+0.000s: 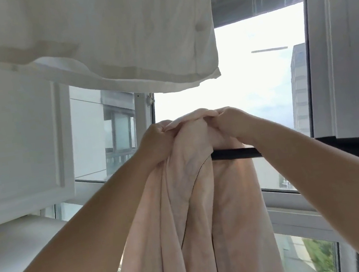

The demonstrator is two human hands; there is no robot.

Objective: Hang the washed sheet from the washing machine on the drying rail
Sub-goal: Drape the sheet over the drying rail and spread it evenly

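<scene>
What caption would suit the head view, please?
Both hands, left and right, grip the bunched pink sheet above the black drying rail.

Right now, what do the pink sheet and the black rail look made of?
Pink sheet: soft woven fabric, probably cotton, matte; it bunches and falls in limp folds where the left hand and right hand grip it. Black rail: rigid straight bar, smooth with slight sheen, likely coated metal, possibly plastic.

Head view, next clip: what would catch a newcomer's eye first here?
At centre, the left hand and the right hand grip a bunched pale pink sheet raised at a black drying rail, its folds hanging down between the forearms. Above, a white cloth hangs across the upper left, and a bright window fills the background.
</scene>
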